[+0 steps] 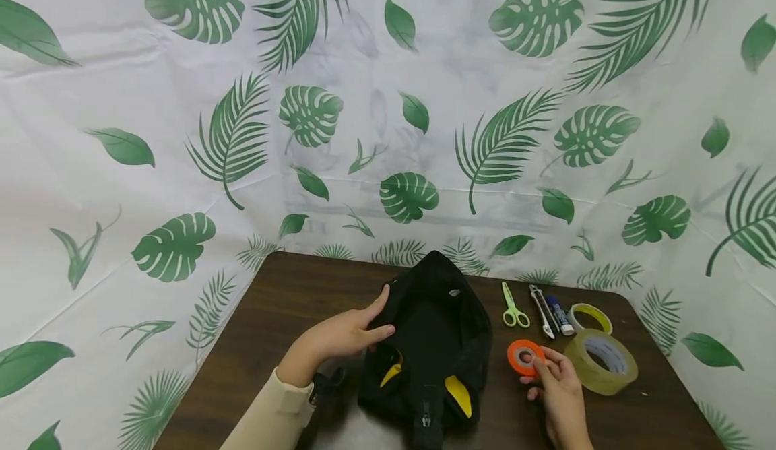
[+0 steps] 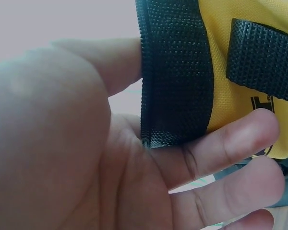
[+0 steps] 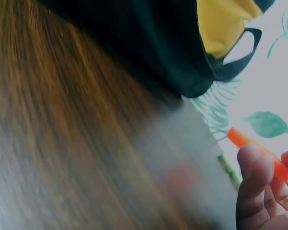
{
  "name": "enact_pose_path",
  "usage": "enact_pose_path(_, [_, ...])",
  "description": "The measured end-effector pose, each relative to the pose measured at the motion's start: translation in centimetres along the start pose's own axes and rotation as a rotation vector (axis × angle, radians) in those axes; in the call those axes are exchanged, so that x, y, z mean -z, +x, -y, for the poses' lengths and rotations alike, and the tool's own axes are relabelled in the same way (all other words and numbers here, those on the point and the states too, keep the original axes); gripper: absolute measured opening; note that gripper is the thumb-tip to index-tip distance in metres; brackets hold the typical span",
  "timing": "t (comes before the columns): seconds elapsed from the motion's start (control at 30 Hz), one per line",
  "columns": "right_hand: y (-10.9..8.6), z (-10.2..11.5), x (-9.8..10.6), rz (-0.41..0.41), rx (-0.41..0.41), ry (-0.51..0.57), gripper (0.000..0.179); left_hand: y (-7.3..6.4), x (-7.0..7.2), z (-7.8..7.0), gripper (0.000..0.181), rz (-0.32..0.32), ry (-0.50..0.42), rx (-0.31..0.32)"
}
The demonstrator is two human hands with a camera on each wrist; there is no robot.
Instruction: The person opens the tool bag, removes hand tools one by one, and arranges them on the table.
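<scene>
A black bag (image 1: 479,332) with yellow panels stands on the table, its top gaping toward me. My left hand (image 1: 339,335) holds the bag's left rim; in the left wrist view the black zipper edge (image 2: 175,72) passes between the thumb and the extended fingers. To the right of the bag, my right hand (image 1: 560,389) pinches an orange roll of tape (image 1: 514,360) between thumb and fingers. In the right wrist view that tape (image 3: 240,138) appears edge-on, lifted off the table. The bag's inside is too dark to make out.
Right of the bag lie light-green scissors (image 1: 508,296), a box cutter (image 1: 541,307) and a blue-and-white stick (image 1: 559,315). A yellowish tape roll (image 1: 606,326) and a wide clear packing tape roll (image 1: 597,381) sit beside them. A leaf-patterned cloth (image 1: 364,187) hangs behind the dark wooden table (image 1: 242,369).
</scene>
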State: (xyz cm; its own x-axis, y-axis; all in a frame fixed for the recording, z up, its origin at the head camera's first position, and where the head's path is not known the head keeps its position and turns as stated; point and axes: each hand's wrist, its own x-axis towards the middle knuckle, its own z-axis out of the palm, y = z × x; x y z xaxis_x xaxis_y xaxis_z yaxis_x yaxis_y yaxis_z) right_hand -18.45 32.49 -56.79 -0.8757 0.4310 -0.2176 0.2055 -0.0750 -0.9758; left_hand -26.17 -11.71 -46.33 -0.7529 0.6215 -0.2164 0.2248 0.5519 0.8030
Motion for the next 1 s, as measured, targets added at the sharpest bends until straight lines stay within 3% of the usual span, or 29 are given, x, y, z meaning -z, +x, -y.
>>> enact_pose_path(0.13, [0.5, -0.6, 0.2, -0.008, 0.013, -0.066, 0.044, -0.1, 0.0, 0.2, 0.090, -0.004, 0.009, 0.007])
enact_pose_path(0.27, [0.9, -0.8, 0.1, -0.004, 0.025, -0.195, 0.062, -0.1, 0.1, 0.4, 0.091, -0.003, 0.006, 0.005])
enact_pose_path(0.47, [1.2, -0.6, 0.1, 0.066, 0.025, -0.320, 0.078, -0.1, 0.3, 0.7, 0.092, 0.001, 0.000, 0.000])
enact_pose_path(0.7, [1.3, -0.5, 0.3, 0.067, 0.109, -0.421, 0.073, 0.2, 0.4, 0.6, 0.091, -0.004, 0.006, -0.008])
enact_pose_path(0.83, [1.4, -0.6, 0.1, 0.049, 0.152, -0.415, 0.067, 0.3, 0.6, 0.6, 0.090, -0.016, 0.013, -0.009])
enact_pose_path(1.0, [1.2, -1.0, -0.3, 0.036, 0.152, -0.411, 0.058, 0.0, 0.5, 0.8, 0.091, -0.012, 0.017, -0.002])
